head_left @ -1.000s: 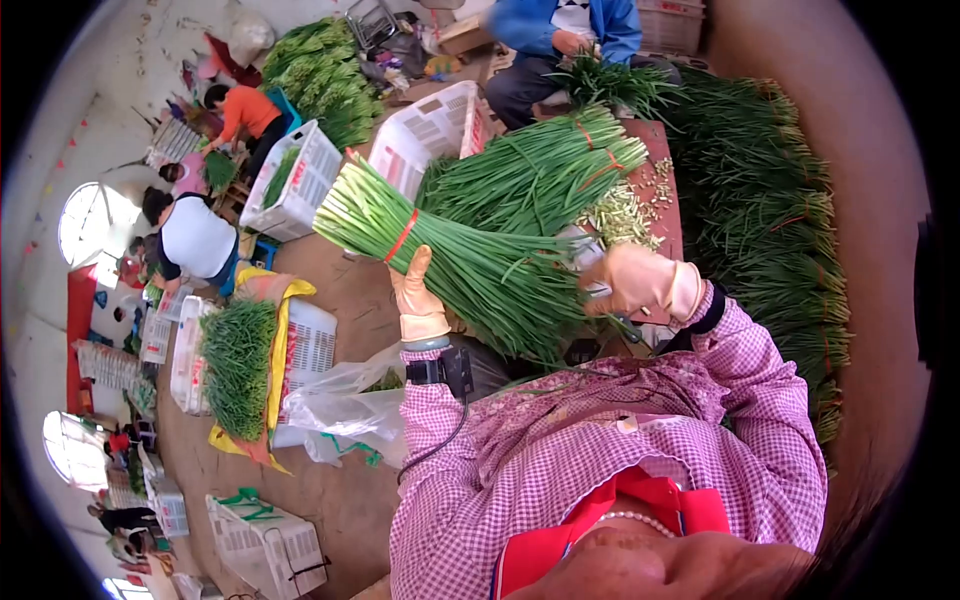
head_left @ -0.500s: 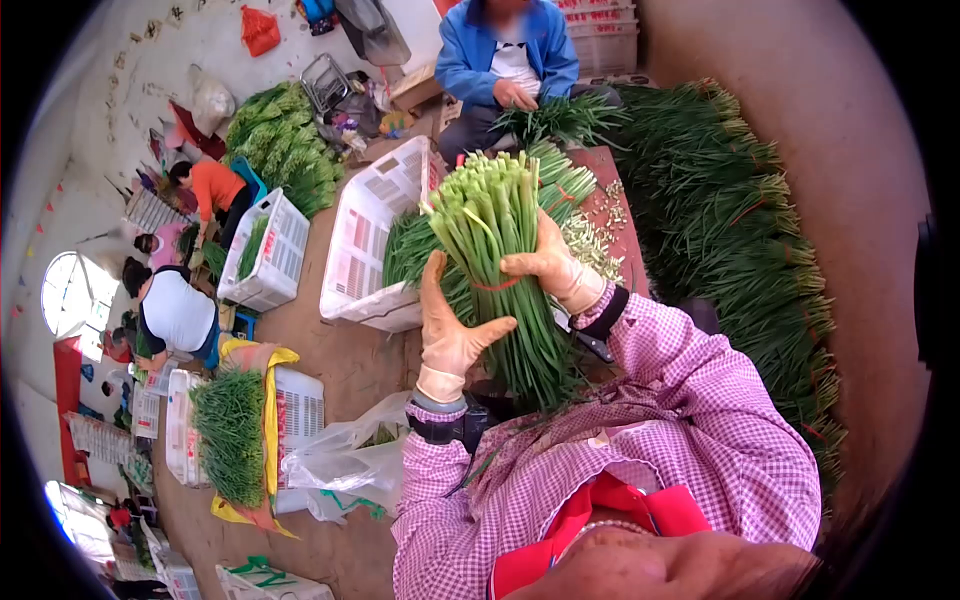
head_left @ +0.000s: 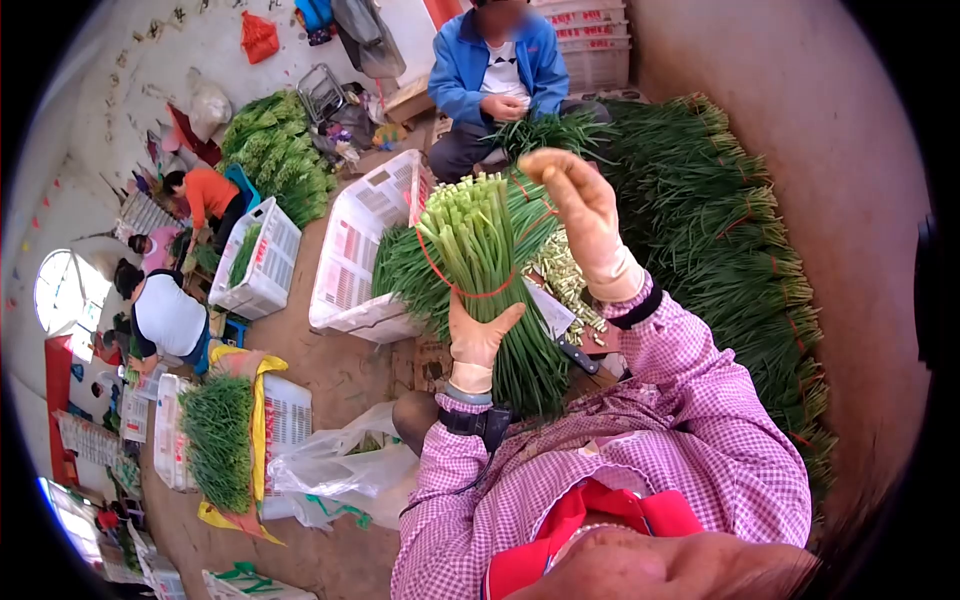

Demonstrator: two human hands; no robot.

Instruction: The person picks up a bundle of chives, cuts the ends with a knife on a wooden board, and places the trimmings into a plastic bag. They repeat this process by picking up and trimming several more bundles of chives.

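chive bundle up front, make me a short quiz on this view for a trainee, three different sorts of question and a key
1. True or false: the pale cut ends of the chive bundle point toward the chest of the person wearing the camera.
2. Which of this person's hands touches that bundle?
a) the left hand
b) the right hand
c) neither
3. Fill in the blank: the co-worker sitting at the top of the view wears a ____ jacket.

Key: 1. False, they point up and away; 2. a; 3. blue
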